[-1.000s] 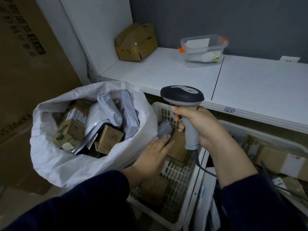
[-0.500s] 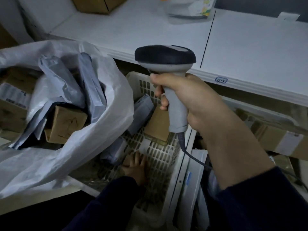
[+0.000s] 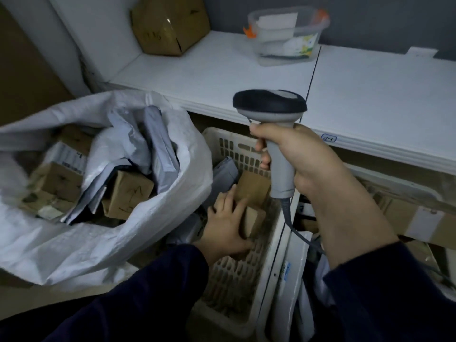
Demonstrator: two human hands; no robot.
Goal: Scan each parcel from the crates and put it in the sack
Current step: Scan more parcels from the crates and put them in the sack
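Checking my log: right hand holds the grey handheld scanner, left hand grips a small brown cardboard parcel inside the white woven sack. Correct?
The head view shows the left hand gripping the brown cardboard parcel inside the white slatted plastic crate, not the white woven sack. The right hand holds the grey handheld scanner.

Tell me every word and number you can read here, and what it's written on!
"1116", roughly, handwritten on the brown box on the shelf; the digits are unsure.
"4-4", perhaps, on the small tag on the shelf edge; blurred.
Scribbles on the cardboard box in the sack: not readable.
Printed label in the sack, tub sticker, blue crate sticker: too blurred.
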